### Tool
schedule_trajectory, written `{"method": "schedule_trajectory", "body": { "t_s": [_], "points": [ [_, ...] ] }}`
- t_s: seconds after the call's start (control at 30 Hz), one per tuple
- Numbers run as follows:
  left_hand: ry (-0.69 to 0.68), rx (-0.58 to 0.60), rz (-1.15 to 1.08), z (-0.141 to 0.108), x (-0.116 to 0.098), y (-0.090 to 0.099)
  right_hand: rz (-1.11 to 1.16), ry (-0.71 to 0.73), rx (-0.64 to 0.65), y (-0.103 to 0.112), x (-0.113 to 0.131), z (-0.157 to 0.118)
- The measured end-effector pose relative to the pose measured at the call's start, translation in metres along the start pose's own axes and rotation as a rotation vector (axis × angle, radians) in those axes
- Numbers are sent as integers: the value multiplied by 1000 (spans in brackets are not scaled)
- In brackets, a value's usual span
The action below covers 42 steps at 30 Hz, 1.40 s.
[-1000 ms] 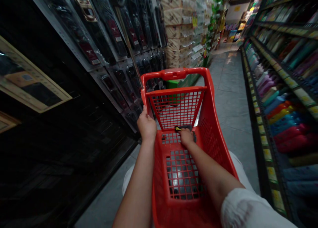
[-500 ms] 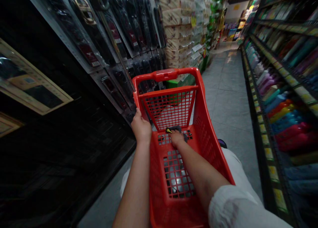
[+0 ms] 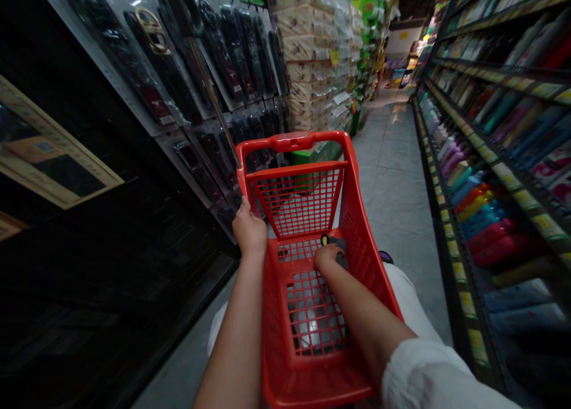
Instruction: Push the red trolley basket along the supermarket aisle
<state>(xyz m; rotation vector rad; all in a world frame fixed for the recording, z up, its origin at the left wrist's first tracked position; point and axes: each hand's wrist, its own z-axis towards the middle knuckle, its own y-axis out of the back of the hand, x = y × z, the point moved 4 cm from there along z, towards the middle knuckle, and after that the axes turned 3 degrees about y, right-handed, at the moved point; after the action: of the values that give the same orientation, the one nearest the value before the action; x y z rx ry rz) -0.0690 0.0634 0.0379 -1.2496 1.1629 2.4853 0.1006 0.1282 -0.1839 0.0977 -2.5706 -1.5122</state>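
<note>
A red plastic shopping basket with a grid floor and a grid flap at its far end fills the middle of the view. My left hand is closed around its left rim, near the far corner. Inside, my right hand is pressed on a dark grey cloth that lies on the floor by the right wall. A small black and yellow patch shows at the cloth's left end. The right fingers curl over the cloth and are partly hidden.
Packaged belts hang on a rack at the left, beside a black panel with a framed picture. Stacked tissue packs stand beyond the basket. Along the right runs a shelf of folded coloured goods. A tiled aisle leads away.
My right hand and the grey cloth have moved right across the basket floor, towards the right wall. My left hand stays on the rim. The view has turned slightly to the right.
</note>
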Motion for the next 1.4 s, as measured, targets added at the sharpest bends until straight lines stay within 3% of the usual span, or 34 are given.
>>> {"method": "schedule_trajectory", "body": {
  "t_s": [0.2,0.43,0.73,0.87,1.07,1.3,1.4],
  "points": [
    [-19,12,28,-2,1,-1,-36,-130,-54,12,-19,16],
    [-49,1,25,0,4,-3,-52,-50,-132,20,-30,23],
    [-41,-3,25,-1,-1,-4,-39,-167,-32,3,-14,6],
    [-51,16,24,-2,-2,-4,-11,-125,-51,0,-8,-7],
    [-11,11,32,-1,-3,-4,-3,167,-92,9,12,-19],
    [-15,6,19,-1,-2,-6,-27,759,-86,-4,83,-46],
    [-16,21,18,-1,-1,-6,13,807,-96,-4,81,-47]
  ]
}}
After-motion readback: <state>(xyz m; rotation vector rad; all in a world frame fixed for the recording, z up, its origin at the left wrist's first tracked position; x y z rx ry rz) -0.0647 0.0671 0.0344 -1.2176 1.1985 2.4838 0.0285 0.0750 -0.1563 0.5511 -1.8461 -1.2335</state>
